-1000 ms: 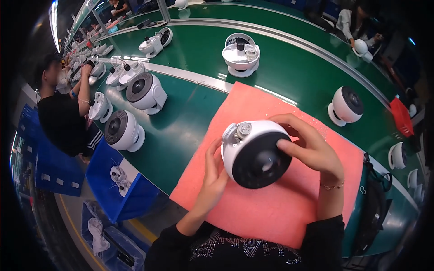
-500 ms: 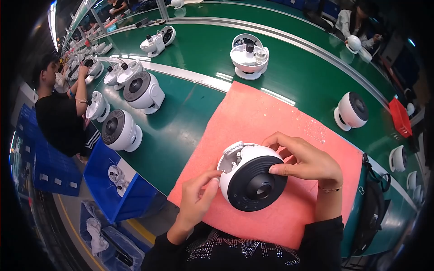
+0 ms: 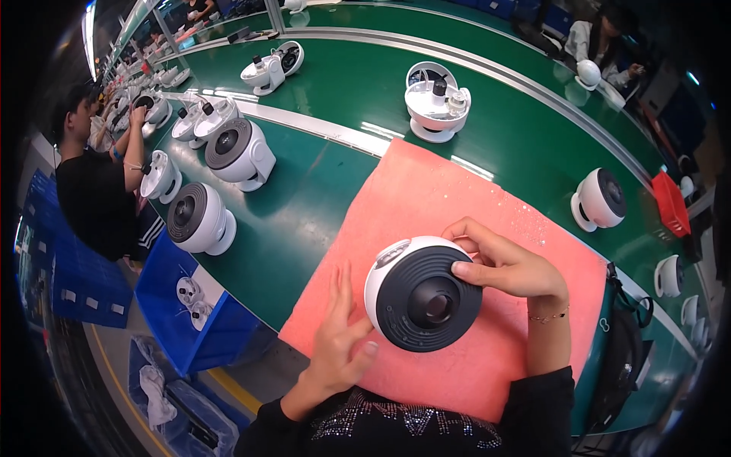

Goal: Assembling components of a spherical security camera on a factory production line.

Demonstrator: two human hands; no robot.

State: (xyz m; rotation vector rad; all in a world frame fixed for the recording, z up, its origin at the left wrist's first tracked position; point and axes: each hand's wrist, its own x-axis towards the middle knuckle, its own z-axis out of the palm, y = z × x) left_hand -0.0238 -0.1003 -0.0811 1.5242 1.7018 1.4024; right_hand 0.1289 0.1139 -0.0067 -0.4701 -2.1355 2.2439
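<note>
A round white device (image 3: 428, 298) with a black ringed front and a raised hub sits over a pink foam mat (image 3: 350, 251). My right hand (image 3: 502, 263) grips its upper right side, the thumb on the black face and the fingers behind the rim. At the device's left, my left hand (image 3: 339, 335) is open with fingers spread. One of its fingertips reaches the white edge; whether it touches I cannot tell. A slotted piece (image 3: 393, 254) shows at the shell's upper left.
Similar white devices stand left on the green table (image 3: 285, 221). Beyond the mat, an opened unit (image 3: 435, 103) and another device (image 3: 599, 199) stand on a green strip. A blue bin (image 3: 205, 327) is lower left, a black bag (image 3: 620, 358) right. A co-worker (image 3: 95, 183) sits left.
The device has turned, and the inside visible at its upper left is now out of sight. My left fingers have spread and drawn off the shell. Units on the far strip have shifted right.
</note>
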